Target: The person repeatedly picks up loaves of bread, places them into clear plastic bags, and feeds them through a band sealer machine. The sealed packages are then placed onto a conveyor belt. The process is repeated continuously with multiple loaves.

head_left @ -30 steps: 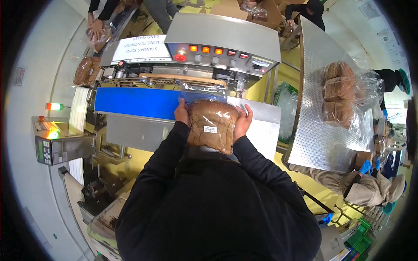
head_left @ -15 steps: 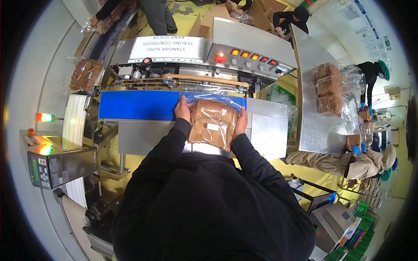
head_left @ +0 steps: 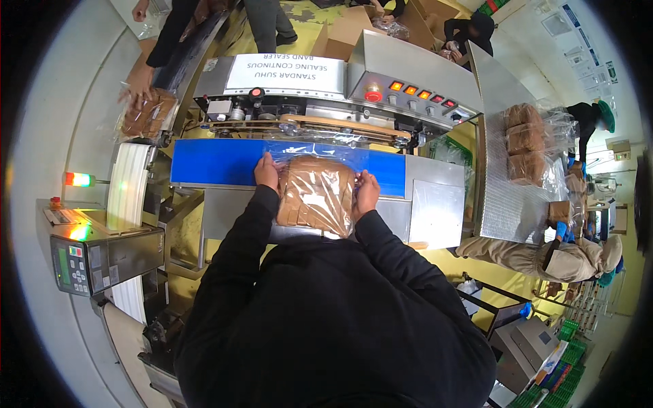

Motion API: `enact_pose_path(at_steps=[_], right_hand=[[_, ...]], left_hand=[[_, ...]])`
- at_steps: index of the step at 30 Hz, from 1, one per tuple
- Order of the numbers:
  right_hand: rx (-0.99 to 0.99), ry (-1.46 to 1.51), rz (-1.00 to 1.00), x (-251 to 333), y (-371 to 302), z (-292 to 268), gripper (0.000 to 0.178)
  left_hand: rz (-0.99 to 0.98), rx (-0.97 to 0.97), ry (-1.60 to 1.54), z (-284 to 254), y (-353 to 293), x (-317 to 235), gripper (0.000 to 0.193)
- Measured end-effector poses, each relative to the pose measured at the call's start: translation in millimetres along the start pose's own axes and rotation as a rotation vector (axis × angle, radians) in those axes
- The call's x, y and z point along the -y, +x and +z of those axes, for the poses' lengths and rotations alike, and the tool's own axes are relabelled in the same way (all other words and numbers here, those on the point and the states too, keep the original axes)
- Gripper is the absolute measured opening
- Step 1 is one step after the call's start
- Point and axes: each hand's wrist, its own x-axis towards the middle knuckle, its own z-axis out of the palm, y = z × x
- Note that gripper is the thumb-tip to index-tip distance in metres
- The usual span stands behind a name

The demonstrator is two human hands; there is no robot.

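Observation:
A clear plastic bag with brown sliced bread (head_left: 315,194) lies in front of me, across the near edge of the blue belt (head_left: 218,162). My left hand (head_left: 267,171) grips the bag at its left side, thumb up. On the right side my right hand (head_left: 366,192) has its fingers curled onto the plastic. The bag's loose open end reaches over the belt toward the band sealer (head_left: 313,129), near its sealing bands. Glare on the film hides part of the bread.
Left, a co-worker's hand (head_left: 140,83) touches another bagged loaf (head_left: 151,112) on a conveyor. A printer-like box with a keypad (head_left: 109,255) stands nearer. To the right, several bagged loaves (head_left: 525,139) rest on a metal table (head_left: 500,204); co-workers stand beyond.
Both my hands and the bread bag have moved left along the blue belt. My right fingers have curled in. The co-worker's hand at the left has come down onto the other bagged loaf.

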Motion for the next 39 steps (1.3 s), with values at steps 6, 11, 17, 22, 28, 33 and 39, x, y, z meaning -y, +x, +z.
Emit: enact_pose_path(at_steps=[6,11,17,22,28,33,39], right_hand=[[0.241,-0.151,0.113,4,-19,13,0.013],[0.307,-0.156,0.225,6,-33,31,0.01],[0.426,-0.334,0.295,-3,-38,11,0.008],[0.412,-0.379,0.298,-10,-28,-16,0.006],[0.342,-0.299,0.326,0,-34,-11,0.01],[0.354,-0.282,0.319,-1,-34,-8,0.012],[0.38,-0.278,0.321,0,-36,-5,0.014]], left_hand=[[0.06,0.047,0.194,-41,22,-36,0.03],[0.038,0.074,0.05,-64,46,-57,0.032],[0.203,0.128,0.433,-101,70,-83,0.036],[0.175,0.033,0.346,-130,78,-104,0.036],[-0.105,0.004,0.062,-167,88,-137,0.028],[-0.156,0.186,-0.046,-169,72,-165,0.033],[-0.326,0.198,-0.007,-198,62,-185,0.029]])
